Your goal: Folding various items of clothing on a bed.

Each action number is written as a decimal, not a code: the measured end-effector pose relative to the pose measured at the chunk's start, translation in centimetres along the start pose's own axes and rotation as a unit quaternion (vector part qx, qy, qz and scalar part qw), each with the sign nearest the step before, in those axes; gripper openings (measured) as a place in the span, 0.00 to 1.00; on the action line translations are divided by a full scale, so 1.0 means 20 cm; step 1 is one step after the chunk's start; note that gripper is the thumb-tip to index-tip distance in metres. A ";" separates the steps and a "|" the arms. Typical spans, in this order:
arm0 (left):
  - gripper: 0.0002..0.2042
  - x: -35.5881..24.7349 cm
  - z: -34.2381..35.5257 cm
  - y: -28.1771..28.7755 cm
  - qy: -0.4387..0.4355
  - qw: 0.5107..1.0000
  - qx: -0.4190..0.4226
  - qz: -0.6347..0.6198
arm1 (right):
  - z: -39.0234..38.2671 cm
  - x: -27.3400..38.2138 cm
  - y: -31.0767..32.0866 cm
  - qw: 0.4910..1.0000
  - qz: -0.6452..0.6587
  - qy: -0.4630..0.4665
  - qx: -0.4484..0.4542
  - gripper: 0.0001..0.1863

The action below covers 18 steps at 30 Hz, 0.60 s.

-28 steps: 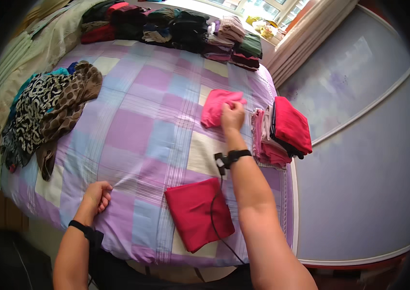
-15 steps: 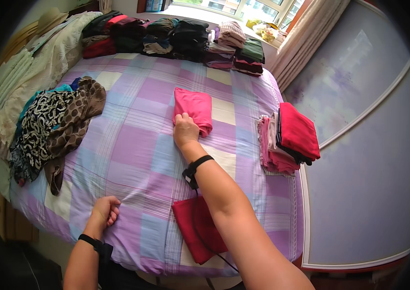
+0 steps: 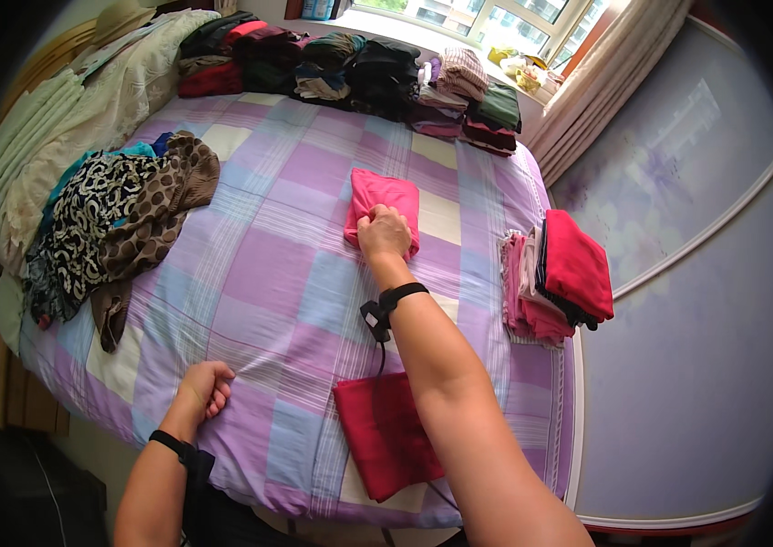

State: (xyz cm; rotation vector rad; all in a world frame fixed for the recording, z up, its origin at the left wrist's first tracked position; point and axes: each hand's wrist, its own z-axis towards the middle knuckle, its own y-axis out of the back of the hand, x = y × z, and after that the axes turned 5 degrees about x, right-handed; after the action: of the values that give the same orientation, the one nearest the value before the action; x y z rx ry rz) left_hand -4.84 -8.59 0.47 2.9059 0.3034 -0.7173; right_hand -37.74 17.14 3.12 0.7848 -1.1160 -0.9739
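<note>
A folded pink garment (image 3: 383,190) lies flat near the middle of the bed. My right hand (image 3: 385,233) rests on its near half, knuckles up and fingers bent down against the cloth; the fingertips are partly hidden. Lower on the bed, my left hand (image 3: 207,387) lies by the near edge with its fingers curled in and nothing in them. Partly beneath my right forearm, a folded dark red cloth (image 3: 382,433) sits on the bedspread. Each wrist wears a black band, and a cable runs from the right one.
A checked bedspread (image 3: 268,237) covers the bed. Patterned clothes (image 3: 122,219) are heaped at the left. At the right edge stands a folded stack topped with a red piece (image 3: 578,264). Several clothing piles (image 3: 386,77) line the far side, below a window. A sliding wardrobe (image 3: 687,365) borders the right.
My right hand has shifted from the pink garment's near left edge toward its middle. The view has turned slightly, so everything sits a little farther right. My left hand stays put.
</note>
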 end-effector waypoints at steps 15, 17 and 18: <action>0.17 -0.02 -0.03 0.02 0.004 1.000 0.006 -0.008 | 0.20 -0.95 0.33 0.669 0.692 -0.272 0.009 0.05; 0.17 -0.03 -0.02 -0.01 0.003 1.000 0.007 -0.002 | 0.11 -1.10 0.30 0.700 0.642 -0.312 0.024 0.08; 0.17 -0.03 -0.02 -0.01 0.005 1.000 0.002 0.000 | 0.09 -1.13 0.29 0.699 0.642 -0.313 0.019 0.08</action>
State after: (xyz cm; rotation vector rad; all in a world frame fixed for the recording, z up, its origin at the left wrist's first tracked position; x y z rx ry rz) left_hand -5.30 -8.34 1.13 2.9144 0.3027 -0.7035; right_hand -41.19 40.07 0.67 -0.4609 -1.8375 0.0651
